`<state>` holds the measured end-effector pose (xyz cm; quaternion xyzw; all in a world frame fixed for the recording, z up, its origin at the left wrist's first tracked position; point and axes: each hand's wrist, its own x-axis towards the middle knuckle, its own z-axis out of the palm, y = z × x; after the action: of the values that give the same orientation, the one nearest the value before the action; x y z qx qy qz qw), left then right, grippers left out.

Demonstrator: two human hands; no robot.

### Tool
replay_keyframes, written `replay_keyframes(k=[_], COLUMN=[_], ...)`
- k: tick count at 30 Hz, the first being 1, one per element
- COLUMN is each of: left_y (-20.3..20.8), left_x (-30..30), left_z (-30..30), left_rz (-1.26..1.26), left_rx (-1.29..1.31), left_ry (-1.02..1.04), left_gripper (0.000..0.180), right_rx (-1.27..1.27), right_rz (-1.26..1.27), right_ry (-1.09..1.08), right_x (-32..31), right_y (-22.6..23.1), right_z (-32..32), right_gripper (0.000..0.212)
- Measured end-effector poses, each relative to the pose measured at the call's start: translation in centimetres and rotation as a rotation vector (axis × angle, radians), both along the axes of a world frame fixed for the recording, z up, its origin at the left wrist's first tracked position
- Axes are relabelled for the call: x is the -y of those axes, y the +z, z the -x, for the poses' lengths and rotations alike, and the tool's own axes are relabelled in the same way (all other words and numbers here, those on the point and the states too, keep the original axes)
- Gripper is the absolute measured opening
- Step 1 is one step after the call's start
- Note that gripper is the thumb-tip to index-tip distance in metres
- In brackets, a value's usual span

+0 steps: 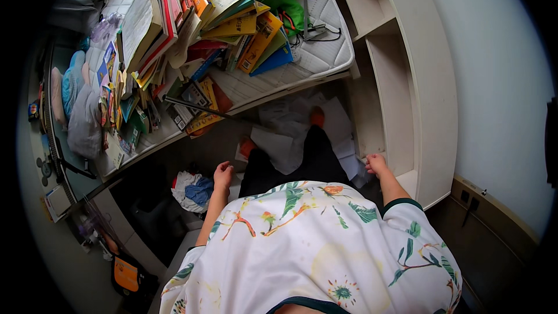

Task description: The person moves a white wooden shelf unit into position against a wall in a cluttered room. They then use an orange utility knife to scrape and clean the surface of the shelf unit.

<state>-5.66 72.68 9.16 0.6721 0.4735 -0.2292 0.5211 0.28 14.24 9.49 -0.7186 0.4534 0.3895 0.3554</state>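
Both my hands hang at my sides, in front of my white floral shirt. My left hand (222,175) is loosely curled and holds nothing I can see. Close to it on its left is a bundle of white and blue cloth (197,191). Beside the pale open shelf unit (427,110), my right hand (376,164) is curled too, with nothing visible in it. Ahead, a big heap of books (174,35) covers much of the mattress (325,52). Loose white papers (334,116) are spread on the floor around my orange-clad feet.
A dark rod (197,106) slants across the mattress edge. At the far end lie a green bag (289,14) and dark bags. Grey bedding (86,122) and a glass-topped surface are at left. An orange and black bag (126,273) hangs at lower left.
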Motion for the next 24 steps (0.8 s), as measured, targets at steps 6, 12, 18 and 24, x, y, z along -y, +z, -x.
replay_keyframes(k=[6,12,18,24], left_y=[0.7,-0.2,-0.8,-1.1], left_x=[0.8,0.0,-1.4,-1.8], left_z=[-2.5,1.9,8.0,10.2], left_rz=[0.001,-0.001,0.032,0.056], left_rx=[0.080,-0.031,-0.144,-0.127], left_ry=[0.004,0.053,0.270,0.385], left_gripper=[0.039,0.039,0.036,0.037], right_rx=[0.026,0.176,0.135,0.080], right_rz=[-0.119,-0.233,-0.216,-0.235], right_ry=[0.081,0.173,0.292,0.309], right_x=[-4.4,-9.5,-11.3,-13.0], right_y=[-1.4,-1.3,-1.5,-2.0], right_z=[-0.9,-5.5,-9.4,-12.2], right_gripper=[0.024,0.024,0.022,0.019])
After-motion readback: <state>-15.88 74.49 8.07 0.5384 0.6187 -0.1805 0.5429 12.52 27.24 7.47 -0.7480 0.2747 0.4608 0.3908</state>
